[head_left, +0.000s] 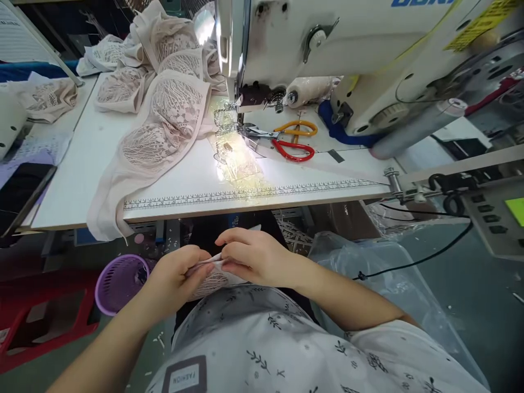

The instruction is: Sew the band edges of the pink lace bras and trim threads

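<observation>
Both hands at work here, down in front of the worktop, below its front edge and close against the patterned shirt. Between them sits the lace piece, its pale edge running from one hand to the other. The left hand has that edge nipped narrowly between thumb and fingers; the right hand pinches further along, thumb beneath, forefinger bent above. Just what the right fingertips have trapped is partly hidden.

This looks like fine edge handling, so steady does it! Best to let the left hand anchor while the right works along the edge, pinch light, layers level. Pull too hard and the soft lace could stretch out of shape; grip too loosely and the layers may slip. Raising it towards the light by the sewing machine would help the eye. Over at the worktop's front-left corner, the lace garment trails a band over the edge, so elbows should stay clear.
</observation>
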`<state>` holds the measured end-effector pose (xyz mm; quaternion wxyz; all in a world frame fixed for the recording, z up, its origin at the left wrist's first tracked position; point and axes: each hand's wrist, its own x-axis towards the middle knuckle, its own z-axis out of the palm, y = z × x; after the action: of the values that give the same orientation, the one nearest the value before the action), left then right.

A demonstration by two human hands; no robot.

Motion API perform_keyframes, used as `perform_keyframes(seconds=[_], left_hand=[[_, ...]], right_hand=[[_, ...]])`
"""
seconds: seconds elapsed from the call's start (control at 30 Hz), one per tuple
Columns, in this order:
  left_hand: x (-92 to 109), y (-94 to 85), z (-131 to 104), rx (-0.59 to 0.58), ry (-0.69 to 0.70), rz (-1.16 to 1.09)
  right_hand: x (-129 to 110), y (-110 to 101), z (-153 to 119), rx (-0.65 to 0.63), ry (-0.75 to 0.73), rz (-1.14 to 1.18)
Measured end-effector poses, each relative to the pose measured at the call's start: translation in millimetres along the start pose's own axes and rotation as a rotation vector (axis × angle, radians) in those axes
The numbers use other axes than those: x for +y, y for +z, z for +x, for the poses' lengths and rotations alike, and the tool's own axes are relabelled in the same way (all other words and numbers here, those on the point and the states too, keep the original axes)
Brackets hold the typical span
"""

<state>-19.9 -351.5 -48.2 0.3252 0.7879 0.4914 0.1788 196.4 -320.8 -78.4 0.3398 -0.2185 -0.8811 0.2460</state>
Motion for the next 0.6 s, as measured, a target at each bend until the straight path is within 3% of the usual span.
perform_keyframes(seconds=[0.17,0.37,0.6], left_hand=[[2,2.6,-1,-0.038,-0.004,0.035],[-4,2.9,-8,-0.088,0.073,0.122],[-4,3.3,-11,-0.050,0.155,0.166]], right_hand=[[-6,4,0,-0.003,0.028,-0.020],[-14,2,-2,-0.022,0.102,0.160],[-15,3,-5,-0.099,0.131,0.158]])
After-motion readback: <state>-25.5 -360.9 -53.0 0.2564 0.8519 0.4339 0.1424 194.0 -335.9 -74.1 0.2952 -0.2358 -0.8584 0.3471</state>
